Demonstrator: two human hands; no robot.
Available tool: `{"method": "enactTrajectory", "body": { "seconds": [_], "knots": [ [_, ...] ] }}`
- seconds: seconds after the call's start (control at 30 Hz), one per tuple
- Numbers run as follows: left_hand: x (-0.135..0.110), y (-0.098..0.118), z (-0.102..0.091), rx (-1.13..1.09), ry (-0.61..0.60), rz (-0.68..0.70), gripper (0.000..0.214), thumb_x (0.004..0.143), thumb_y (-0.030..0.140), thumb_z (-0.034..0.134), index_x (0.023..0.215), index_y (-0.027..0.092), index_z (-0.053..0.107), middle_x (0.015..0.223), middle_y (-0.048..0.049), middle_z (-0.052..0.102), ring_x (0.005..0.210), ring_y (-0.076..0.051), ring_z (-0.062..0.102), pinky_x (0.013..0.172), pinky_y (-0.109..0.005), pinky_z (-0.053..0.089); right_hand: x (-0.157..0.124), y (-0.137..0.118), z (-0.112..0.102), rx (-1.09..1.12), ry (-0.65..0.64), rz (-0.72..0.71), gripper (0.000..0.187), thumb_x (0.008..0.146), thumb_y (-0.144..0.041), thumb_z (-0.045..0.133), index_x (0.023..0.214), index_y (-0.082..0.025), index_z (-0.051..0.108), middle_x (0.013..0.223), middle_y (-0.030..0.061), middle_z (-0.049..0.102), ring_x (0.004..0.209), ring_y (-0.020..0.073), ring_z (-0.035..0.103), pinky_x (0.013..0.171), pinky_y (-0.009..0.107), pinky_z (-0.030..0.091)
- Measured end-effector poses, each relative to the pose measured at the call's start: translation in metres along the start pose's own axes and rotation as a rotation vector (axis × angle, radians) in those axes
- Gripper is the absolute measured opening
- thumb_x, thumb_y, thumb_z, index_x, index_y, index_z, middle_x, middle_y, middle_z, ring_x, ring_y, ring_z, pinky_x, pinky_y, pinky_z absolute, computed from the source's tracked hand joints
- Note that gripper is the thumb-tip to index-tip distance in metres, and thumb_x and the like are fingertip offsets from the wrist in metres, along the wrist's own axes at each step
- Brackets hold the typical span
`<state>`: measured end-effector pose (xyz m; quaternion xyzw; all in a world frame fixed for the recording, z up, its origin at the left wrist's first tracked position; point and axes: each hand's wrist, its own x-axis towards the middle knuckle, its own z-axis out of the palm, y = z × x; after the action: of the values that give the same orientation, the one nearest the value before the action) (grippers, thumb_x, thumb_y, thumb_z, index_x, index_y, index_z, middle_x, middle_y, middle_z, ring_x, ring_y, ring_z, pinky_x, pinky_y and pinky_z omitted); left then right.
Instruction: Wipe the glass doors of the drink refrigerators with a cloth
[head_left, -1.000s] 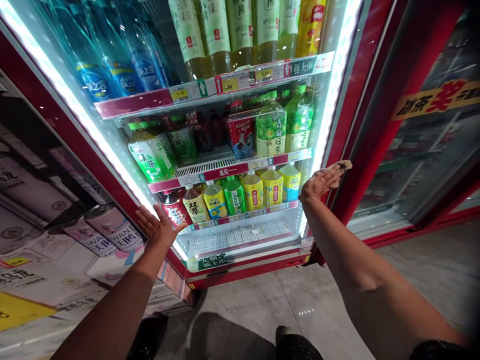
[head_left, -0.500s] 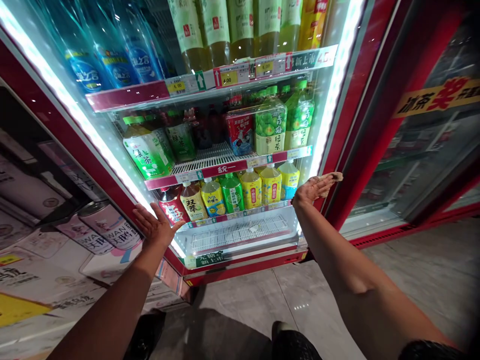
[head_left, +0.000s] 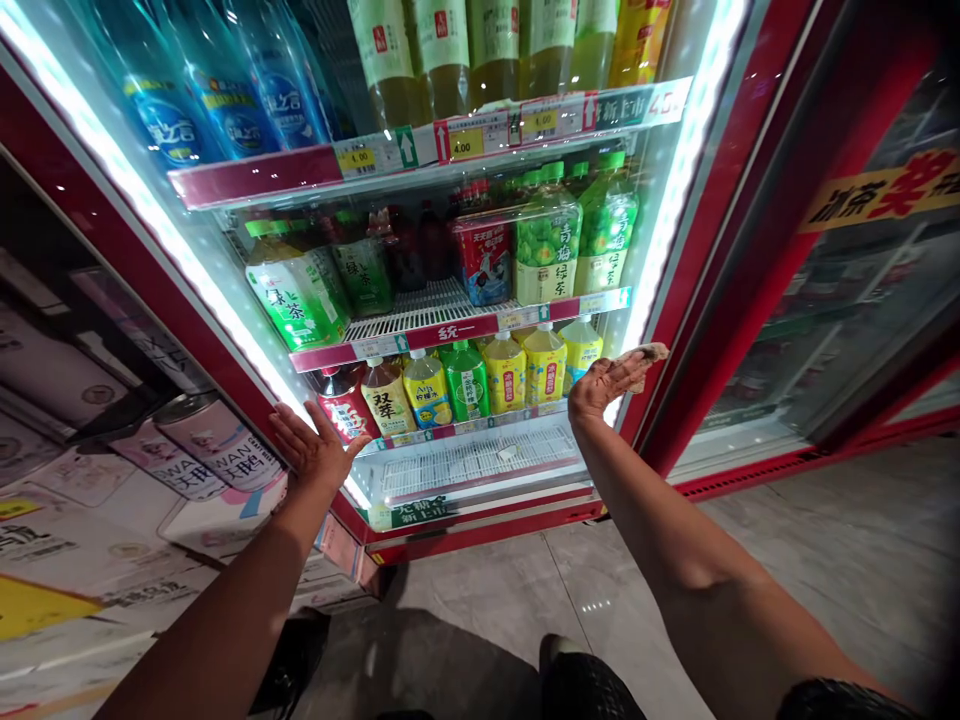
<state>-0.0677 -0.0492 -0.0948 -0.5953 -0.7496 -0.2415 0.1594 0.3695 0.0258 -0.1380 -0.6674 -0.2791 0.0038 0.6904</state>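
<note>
My right hand (head_left: pixel 609 385) presses a dingy, light-coloured cloth (head_left: pixel 655 352) against the right side of the glass-fronted drinks fridge (head_left: pixel 480 545). Only the cloth's edges show, past the fingertips and below the palm. At the fridge's lower left, my left hand (head_left: pixel 313 448) is open, fingers spread, with nothing in it; its palm faces the door and seems to rest on it. Between the two hands, behind the glass, stands a row of drink bottles (head_left: pixel 504 372) with yellow, green and red labels.
Higher shelves hold green tea bottles (head_left: pixel 294 290) and large blue bottles (head_left: pixel 225 100). Stacked drink cartons (head_left: pixel 217 450) flank the fridge on the left. Another red-framed fridge (head_left: pixel 757 340) stands to the right. Grey tiles (head_left: pixel 480 600) cover the floor by my feet.
My right hand has slid a little to the left with the cloth, now covering part of the rightmost bottle. My left hand stays almost where it was.
</note>
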Motion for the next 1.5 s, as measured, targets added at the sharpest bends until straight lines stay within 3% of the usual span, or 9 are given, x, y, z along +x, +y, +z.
{"method": "enactTrajectory", "body": {
  "seconds": [0.2, 0.47, 0.63, 0.73, 0.9, 1.0, 1.17, 1.37, 1.5],
  "knots": [
    [-0.001, -0.002, 0.004, 0.013, 0.015, 0.016, 0.121, 0.084, 0.068, 0.064, 0.162, 0.000, 0.002, 0.163, -0.0411, -0.010, 0.155, -0.049, -0.009, 0.117, -0.073, 0.014, -0.025, -0.006, 0.013, -0.060, -0.147, -0.364, 0.071, 0.099, -0.046, 0.027, 0.163, -0.015, 0.017, 0.171, 0.0180, 0.002, 0.159, 0.0279, -0.009, 0.123, 0.068, 0.006],
    [-0.002, -0.009, 0.017, -0.013, 0.046, 0.035, 0.123, 0.082, 0.065, 0.068, 0.162, 0.000, 0.001, 0.163, -0.0399, -0.012, 0.154, -0.048, -0.015, 0.118, -0.072, 0.010, -0.057, 0.012, 0.012, -0.060, -0.044, -0.036, 0.071, 0.101, -0.047, 0.020, 0.164, -0.014, 0.013, 0.169, 0.0236, 0.010, 0.159, 0.0325, 0.002, 0.119, 0.073, 0.012],
    [-0.003, -0.008, 0.017, -0.018, 0.025, 0.022, 0.119, 0.083, 0.061, 0.069, 0.162, 0.000, 0.004, 0.163, -0.0397, -0.011, 0.155, -0.049, -0.010, 0.117, -0.073, 0.011, -0.070, -0.012, 0.026, -0.092, -0.153, -0.315, 0.071, 0.101, -0.046, 0.020, 0.165, -0.016, 0.012, 0.171, 0.0200, 0.004, 0.159, 0.0314, -0.006, 0.120, 0.072, 0.012],
    [-0.005, -0.007, 0.016, -0.026, 0.026, 0.017, 0.119, 0.084, 0.062, 0.068, 0.163, 0.002, 0.002, 0.164, -0.0376, -0.013, 0.155, -0.048, -0.010, 0.118, -0.072, 0.011, -0.076, -0.008, 0.028, -0.127, -0.213, -0.417, 0.069, 0.100, -0.043, 0.024, 0.164, -0.018, 0.017, 0.171, 0.0181, 0.005, 0.159, 0.0311, -0.008, 0.120, 0.072, 0.012],
    [-0.006, -0.006, 0.016, -0.035, 0.028, 0.004, 0.118, 0.086, 0.062, 0.066, 0.162, 0.001, 0.001, 0.164, -0.0380, -0.012, 0.155, -0.048, -0.014, 0.118, -0.072, 0.011, -0.090, 0.014, 0.022, -0.125, -0.209, -0.303, 0.070, 0.100, -0.042, 0.024, 0.164, -0.016, 0.014, 0.170, 0.0206, 0.004, 0.159, 0.0314, -0.006, 0.120, 0.072, 0.010],
    [-0.006, -0.006, 0.017, -0.053, 0.030, -0.003, 0.115, 0.087, 0.062, 0.064, 0.163, 0.003, 0.002, 0.164, -0.0369, -0.013, 0.155, -0.047, -0.015, 0.118, -0.072, 0.009, -0.095, 0.006, 0.023, -0.103, -0.189, -0.275, 0.071, 0.101, -0.043, 0.023, 0.164, -0.013, 0.013, 0.171, 0.0204, 0.000, 0.159, 0.0312, -0.010, 0.121, 0.071, 0.008],
    [-0.006, -0.009, 0.020, -0.082, 0.039, 0.003, 0.115, 0.087, 0.060, 0.066, 0.163, 0.005, 0.000, 0.165, -0.0339, -0.017, 0.155, -0.047, -0.015, 0.118, -0.073, 0.009, -0.092, -0.015, 0.025, -0.158, -0.358, -0.588, 0.063, 0.098, -0.041, 0.037, 0.156, -0.018, 0.041, 0.172, 0.0128, 0.009, 0.159, 0.0316, -0.009, 0.123, 0.067, 0.006],
    [-0.008, -0.009, 0.024, -0.124, 0.030, 0.001, 0.109, 0.088, 0.057, 0.066, 0.164, 0.005, 0.007, 0.165, -0.0327, -0.018, 0.154, -0.047, -0.017, 0.119, -0.072, 0.006, -0.073, 0.012, 0.005, -0.283, -0.626, -0.790, 0.040, 0.095, -0.039, 0.051, 0.130, -0.030, 0.068, 0.161, 0.0047, 0.044, 0.159, 0.0279, 0.014, 0.126, 0.061, 0.006],
    [-0.009, -0.010, 0.028, -0.135, 0.056, 0.015, 0.106, 0.088, 0.056, 0.067, 0.164, 0.007, 0.012, 0.165, -0.0341, -0.016, 0.154, -0.048, -0.016, 0.117, -0.075, 0.007, -0.054, 0.007, 0.008, -0.286, -0.522, -1.029, 0.040, 0.098, -0.041, 0.051, 0.133, -0.031, 0.066, 0.161, 0.0029, 0.044, 0.160, 0.0251, 0.011, 0.127, 0.059, 0.002]
  ]
}}
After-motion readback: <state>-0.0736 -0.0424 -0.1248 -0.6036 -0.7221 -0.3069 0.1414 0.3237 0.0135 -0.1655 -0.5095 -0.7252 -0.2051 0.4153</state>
